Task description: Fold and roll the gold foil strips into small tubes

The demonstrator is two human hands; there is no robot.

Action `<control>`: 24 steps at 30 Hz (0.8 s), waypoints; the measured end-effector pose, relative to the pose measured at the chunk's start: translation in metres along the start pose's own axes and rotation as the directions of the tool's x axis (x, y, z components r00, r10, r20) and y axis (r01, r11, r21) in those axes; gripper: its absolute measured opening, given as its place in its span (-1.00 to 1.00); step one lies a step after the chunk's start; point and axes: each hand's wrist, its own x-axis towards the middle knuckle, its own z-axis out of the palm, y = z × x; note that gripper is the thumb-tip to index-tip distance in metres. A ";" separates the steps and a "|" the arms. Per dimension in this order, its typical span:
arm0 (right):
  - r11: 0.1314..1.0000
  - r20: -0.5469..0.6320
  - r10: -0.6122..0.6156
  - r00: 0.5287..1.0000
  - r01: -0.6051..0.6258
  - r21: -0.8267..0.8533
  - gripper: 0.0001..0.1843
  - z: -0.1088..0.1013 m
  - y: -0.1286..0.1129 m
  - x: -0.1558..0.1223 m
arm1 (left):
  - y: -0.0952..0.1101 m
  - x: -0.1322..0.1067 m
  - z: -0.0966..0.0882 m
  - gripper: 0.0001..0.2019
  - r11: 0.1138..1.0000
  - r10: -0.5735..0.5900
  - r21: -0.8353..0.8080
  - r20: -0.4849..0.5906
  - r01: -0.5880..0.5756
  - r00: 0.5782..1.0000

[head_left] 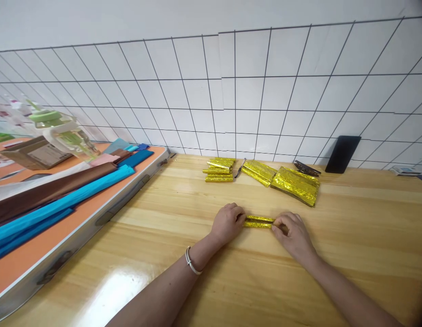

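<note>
A narrow folded strip of shiny gold foil (258,224) lies on the wooden table, a dark slit running along its middle. My left hand (228,221) pinches its left end, fingers closed. At the right end, my right hand (294,232) grips the strip between thumb and fingers. Beyond my hands sits a small pile of narrow folded gold foil pieces (219,170). To the right of that pile are two flat stacks of wider gold foil, a left stack (259,172) and a right stack (295,185).
A pen (240,168) lies between the foil piles. A black hair claw clip (306,168) and a phone-like black slab (343,154) are by the tiled wall. Leftward, an orange-topped surface (105,200) bears blue and brown rolls (61,190), a cardboard box (40,152) and a green-lidded bottle (66,131).
</note>
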 end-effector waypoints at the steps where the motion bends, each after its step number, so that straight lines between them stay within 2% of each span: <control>1: 1.000 0.001 -0.001 1.000 0.001 0.007 -0.94 0.000 0.000 0.000 | 0.000 0.000 0.000 -0.85 1.000 -0.001 -0.002 -0.001 0.001 1.000; 19: 0.997 0.032 -0.062 0.998 0.061 0.039 -0.93 -0.001 0.000 -0.002 | -0.006 -0.002 -0.002 -0.91 0.987 0.018 -0.162 0.016 -0.015 1.000; 24: 0.998 0.048 -0.045 0.998 0.043 0.037 -0.95 -0.003 -0.003 -0.001 | -0.008 -0.003 -0.003 -0.92 0.978 0.027 -0.209 0.017 -0.023 0.999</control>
